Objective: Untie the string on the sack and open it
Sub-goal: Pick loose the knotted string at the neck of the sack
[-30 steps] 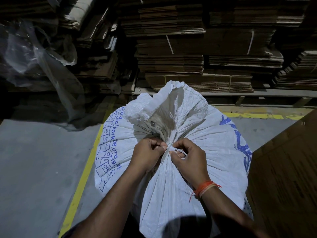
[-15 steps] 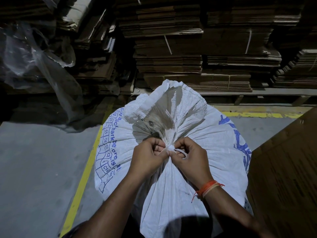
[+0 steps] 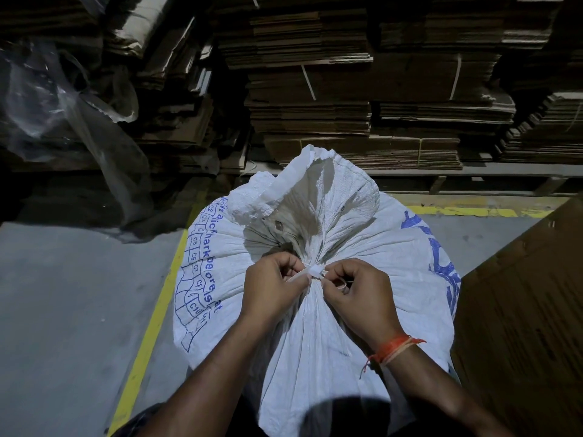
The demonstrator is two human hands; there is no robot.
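A full white woven sack point(image 3: 362, 247) with blue print stands in front of me, its neck gathered and its loose mouth flaring upward. A white string point(image 3: 314, 272) is knotted round the neck. My left hand point(image 3: 273, 287) pinches the string's strand on the left of the knot. My right hand point(image 3: 359, 294) pinches the string on the right side, a small loop showing by its fingers. Both hands sit close together at the knot.
Stacks of flattened cardboard point(image 3: 347, 89) fill the back. Clear plastic sheeting point(image 3: 63, 105) hangs at the left. A yellow floor line point(image 3: 151, 316) runs past the sack on grey concrete. A brown cardboard sheet point(image 3: 520, 310) leans at the right.
Both hands have stayed at the knot, shifting slightly apart, so the white knot now shows between them. The sack has not moved.
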